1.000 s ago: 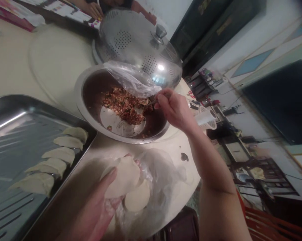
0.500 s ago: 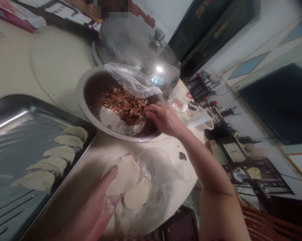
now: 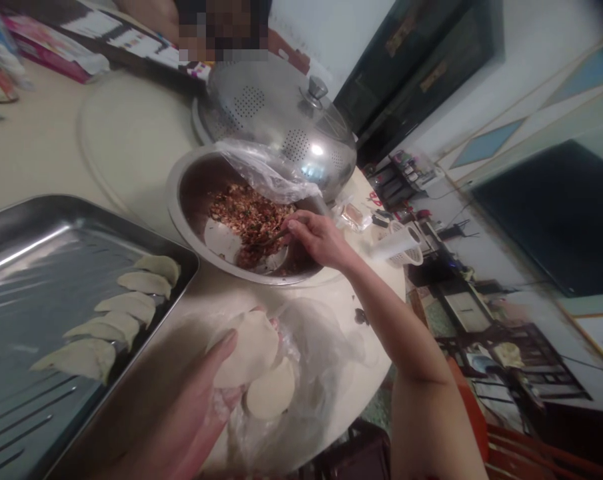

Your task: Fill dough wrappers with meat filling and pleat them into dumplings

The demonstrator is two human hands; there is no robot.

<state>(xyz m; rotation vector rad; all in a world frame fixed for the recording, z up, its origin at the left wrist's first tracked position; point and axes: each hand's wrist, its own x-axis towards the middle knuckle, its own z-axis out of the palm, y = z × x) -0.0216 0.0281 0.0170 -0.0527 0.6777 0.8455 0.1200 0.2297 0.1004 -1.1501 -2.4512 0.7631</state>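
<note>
My left hand (image 3: 191,413) holds a round dumpling wrapper (image 3: 249,347) flat on its fingers, thumb resting on top, above more wrappers (image 3: 271,397) lying in a clear plastic bag (image 3: 321,347). My right hand (image 3: 316,237) is closed on a spoon (image 3: 266,240) whose tip digs into the minced filling (image 3: 246,217) inside a steel bowl (image 3: 181,213). A sheet of clear plastic (image 3: 264,170) drapes over the bowl's far rim.
A steel tray (image 3: 41,227) at the left carries a row of several folded dumplings (image 3: 116,307). Behind the bowl stands a perforated steel lid (image 3: 276,117) with a knob. Another person sits across the round table (image 3: 36,147). A white cup (image 3: 399,243) lies near the table's right edge.
My right hand has moved left and down, pushing the spoon into the filling. The left hand with the wrapper has stayed put. The view shifted slightly.
</note>
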